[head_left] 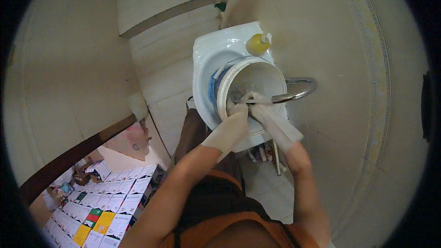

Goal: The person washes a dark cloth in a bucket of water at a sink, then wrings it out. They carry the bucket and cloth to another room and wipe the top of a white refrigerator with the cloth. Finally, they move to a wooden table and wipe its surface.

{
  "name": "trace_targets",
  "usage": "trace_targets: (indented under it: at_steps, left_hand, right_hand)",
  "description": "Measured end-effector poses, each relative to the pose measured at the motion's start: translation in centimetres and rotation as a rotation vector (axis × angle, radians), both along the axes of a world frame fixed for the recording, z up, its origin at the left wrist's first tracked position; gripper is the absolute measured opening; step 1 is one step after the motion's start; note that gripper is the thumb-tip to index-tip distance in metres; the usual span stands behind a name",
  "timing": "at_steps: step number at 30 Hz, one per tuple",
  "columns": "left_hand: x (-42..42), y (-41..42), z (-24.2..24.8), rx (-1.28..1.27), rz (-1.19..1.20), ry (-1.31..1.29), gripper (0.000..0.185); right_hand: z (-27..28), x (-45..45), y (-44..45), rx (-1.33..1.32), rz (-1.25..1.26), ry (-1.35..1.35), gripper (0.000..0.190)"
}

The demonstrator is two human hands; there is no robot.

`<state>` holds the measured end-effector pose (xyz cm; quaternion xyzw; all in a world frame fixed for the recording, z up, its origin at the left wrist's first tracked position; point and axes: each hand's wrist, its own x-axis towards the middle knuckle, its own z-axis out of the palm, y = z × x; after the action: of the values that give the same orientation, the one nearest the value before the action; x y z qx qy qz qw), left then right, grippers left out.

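Note:
A white plastic bucket point(225, 86) stands tilted in a white ceramic washbasin point(203, 51). Water runs from the curved chrome faucet point(299, 93) over the bucket's opening. My left hand point(237, 112), in a translucent white glove, is at the bucket's near rim under the stream. My right hand point(256, 105), gloved the same way, is beside it, its fingers reaching inside the bucket. The fingers of both hands are partly hidden by each other and the water, so whether they hold something cannot be told. A bottle of yellow liquid point(257, 44) stands on the basin's back corner.
Tiled walls point(327, 75) close in on the right. A white hose or pipe point(276, 158) hangs below the basin. At lower left, beyond a dark door frame point(79, 155), many stacked boxes point(93, 199) stand. A tiled ledge point(168, 13) lies at upper left.

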<state>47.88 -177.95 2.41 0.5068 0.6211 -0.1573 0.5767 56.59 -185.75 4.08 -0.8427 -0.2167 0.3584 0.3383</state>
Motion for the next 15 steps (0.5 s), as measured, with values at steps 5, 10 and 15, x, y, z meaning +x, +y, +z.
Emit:
trace_targets:
  at_steps: [5, 10, 15]
  left_hand:
    - [1.1, -0.9, 3.3, 0.032, -0.024, 0.092, 0.056]
    - [2.3, 0.5, 3.3, -0.326, 0.283, 0.143, 0.049]
    - [1.8, 1.0, 2.5, -0.352, 0.325, 0.036, 0.049]
  right_hand:
    - [7.5, -0.2, -5.7, -0.162, -0.444, 0.277, 0.026]
    - [-0.4, -0.2, -2.4, -0.228, -0.11, -0.35, 0.038]
    - [-4.3, -3.0, 0.7, -0.215, -0.074, -0.098, 0.04]
